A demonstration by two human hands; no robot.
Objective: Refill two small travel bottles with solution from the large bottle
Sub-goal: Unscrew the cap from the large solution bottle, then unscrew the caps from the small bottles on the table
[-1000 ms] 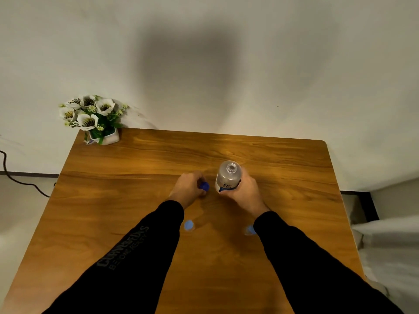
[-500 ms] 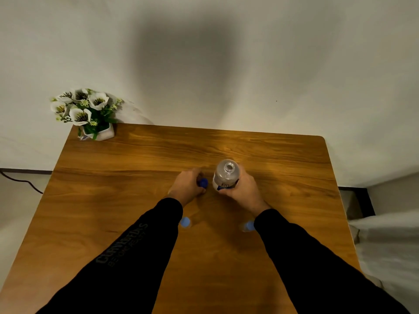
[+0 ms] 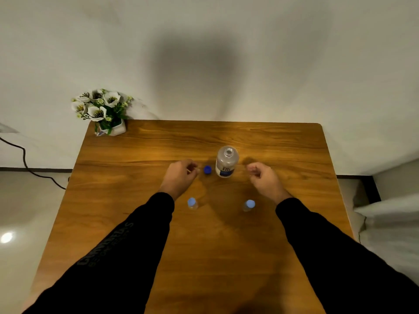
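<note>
The large clear bottle [image 3: 227,161] with a blue label stands upright and uncapped on the wooden table [image 3: 140,223]. Its dark blue cap [image 3: 207,169] lies on the table just left of it. My left hand [image 3: 180,177] hovers left of the cap, fingers loosely curled, holding nothing. My right hand [image 3: 264,177] hovers right of the bottle, also loosely curled and apart from it. Two small clear travel bottles with light blue caps stand nearer to me: one [image 3: 192,203] beside my left wrist, the other [image 3: 249,205] beside my right wrist.
A white pot of white artificial flowers [image 3: 103,111] stands at the table's far left corner against the wall. A black cable [image 3: 25,162] runs along the floor on the left. A pale cushion or bedding [image 3: 390,211] lies beyond the table's right edge.
My right hand has let go of the large bottle and moved right. My left hand has released the blue cap onto the table and drawn back left.
</note>
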